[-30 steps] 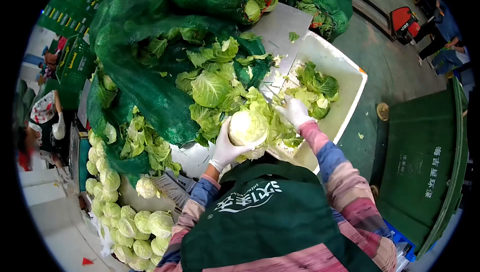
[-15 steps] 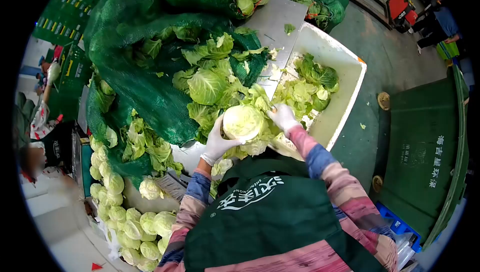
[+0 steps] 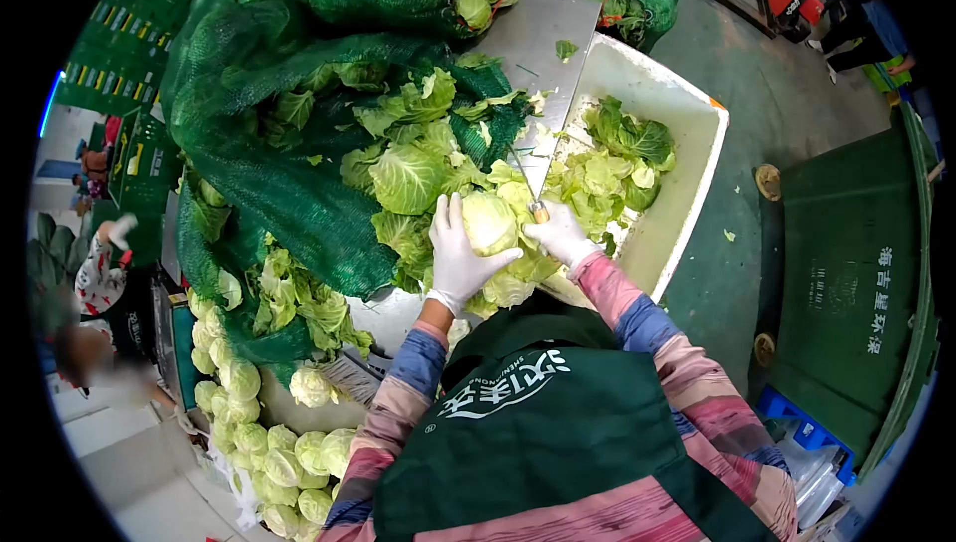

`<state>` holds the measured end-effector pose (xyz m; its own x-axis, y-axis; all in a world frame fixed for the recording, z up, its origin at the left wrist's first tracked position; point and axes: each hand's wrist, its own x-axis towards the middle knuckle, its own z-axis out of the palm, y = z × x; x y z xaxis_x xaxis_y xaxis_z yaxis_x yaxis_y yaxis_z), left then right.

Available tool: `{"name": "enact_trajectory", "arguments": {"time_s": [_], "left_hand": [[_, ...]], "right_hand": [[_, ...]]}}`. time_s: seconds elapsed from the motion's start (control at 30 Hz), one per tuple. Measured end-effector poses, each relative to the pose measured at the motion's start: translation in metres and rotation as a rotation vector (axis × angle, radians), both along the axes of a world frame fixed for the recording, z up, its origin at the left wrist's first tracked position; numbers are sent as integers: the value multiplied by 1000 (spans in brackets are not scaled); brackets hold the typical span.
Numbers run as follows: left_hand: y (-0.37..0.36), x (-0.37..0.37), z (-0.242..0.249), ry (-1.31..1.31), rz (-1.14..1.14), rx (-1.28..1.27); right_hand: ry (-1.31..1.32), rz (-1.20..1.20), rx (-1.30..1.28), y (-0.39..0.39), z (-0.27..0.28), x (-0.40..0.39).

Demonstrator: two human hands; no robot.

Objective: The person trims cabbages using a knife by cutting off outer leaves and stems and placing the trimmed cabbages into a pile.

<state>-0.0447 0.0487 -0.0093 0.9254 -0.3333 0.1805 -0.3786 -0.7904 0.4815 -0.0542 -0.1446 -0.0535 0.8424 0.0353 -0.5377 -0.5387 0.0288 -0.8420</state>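
Note:
A pale, trimmed cabbage (image 3: 490,224) is in front of my apron, above the metal table. My left hand (image 3: 460,255), in a white glove, grips its left and near side, thumb across the front. My right hand (image 3: 562,234), gloved too, is closed around the handle of a knife (image 3: 539,212) just right of the cabbage. The thin blade points up and away from me, over loose leaves. Large outer leaves (image 3: 409,178) lie beyond my left hand on a green mesh sack (image 3: 269,206).
A white foam box (image 3: 694,194) holding cut leaves stands at the right of the metal table (image 3: 546,29). Trimmed cabbages (image 3: 283,467) are piled at the lower left. A green wheeled bin (image 3: 832,283) stands far right. Another person's arm (image 3: 100,268) shows at the left.
My left hand has shifted from under the cabbage's left to higher on its side, and the cabbage has turned. The knife blade now shows, pointing away. The person at left raised a hand.

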Motion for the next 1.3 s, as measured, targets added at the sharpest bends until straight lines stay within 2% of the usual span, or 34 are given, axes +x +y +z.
{"name": "enact_trajectory", "arguments": {"time_s": [0.03,0.1,0.13,0.17,0.23,0.27,0.3,0.33,0.37,0.4,0.47,0.5,0.53,0.57,0.6,0.67,0.7,0.8,0.87,0.9,0.93,1.0,1.07,1.1,1.13,1.2,1.23,1.27,1.3], "left_hand": [[5,5,2,83,-7,-41],[20,19,6,271,-25,-140],[31,26,4,266,-30,-133],[42,35,-1,466,18,-371],[55,46,-3,791,144,-805],[62,46,-2,778,136,-791],[68,43,-2,1020,207,-1209],[73,39,-1,1253,281,-1633],[74,31,0,1194,204,-1604],[70,24,3,1141,130,-1574],[56,12,5,931,165,-1655],[54,12,3,935,165,-1654],[52,11,-1,805,102,-1403],[47,10,-2,740,65,-1281],[43,9,-2,671,35,-1160],[35,7,7,706,9,-1203],[32,6,11,717,0,-1216],[32,-1,18,859,88,-1498],[35,-6,20,947,154,-1688],[39,-6,18,942,156,-1691],[46,-4,14,1093,235,-1699],[45,-6,21,1243,315,-1706],[41,-10,30,1323,365,-1484],[38,-13,30,1270,379,-1370],[36,-14,27,1269,378,-1375],[29,-11,27,1203,304,-716],[21,-12,30,1045,320,-653],[19,-10,21,1047,323,-663],[19,-8,11,730,290,-371]], "right_hand": [[-48,14,-121,2,-6,3],[-69,16,-180,6,-30,11],[-86,22,-241,9,-43,13],[-205,25,-466,9,-52,14],[-299,-153,-496,-1,-80,8],[-222,-244,-540,-10,-77,3],[-73,-213,-459,-28,-65,0],[24,-176,-545,-41,-47,-3],[-34,-214,-570,-56,-89,-10],[-65,-174,-760,-60,-69,-14],[-274,-230,-676,-51,-26,-12],[-249,-203,-446,-40,7,-11],[-285,-154,-351,-26,35,-9],[-316,-105,-252,-13,63,-8],[-412,-33,-285,0,80,-8],[-494,55,-117,18,94,-12],[-464,133,-243,19,98,-12],[-520,23,-143,24,86,-15],[-579,20,-208,24,83,-18],[-634,11,-304,25,82,-19],[-690,3,-402,25,81,-20],[-687,82,-427,30,75,-18],[-629,134,-454,39,58,-13],[-375,180,-340,35,53,-5],[-283,175,-347,29,48,2],[-164,208,-215,20,26,9],[-164,212,-216,17,14,11],[-164,217,-331,12,2,11],[-162,218,-445,10,2,10]]}}
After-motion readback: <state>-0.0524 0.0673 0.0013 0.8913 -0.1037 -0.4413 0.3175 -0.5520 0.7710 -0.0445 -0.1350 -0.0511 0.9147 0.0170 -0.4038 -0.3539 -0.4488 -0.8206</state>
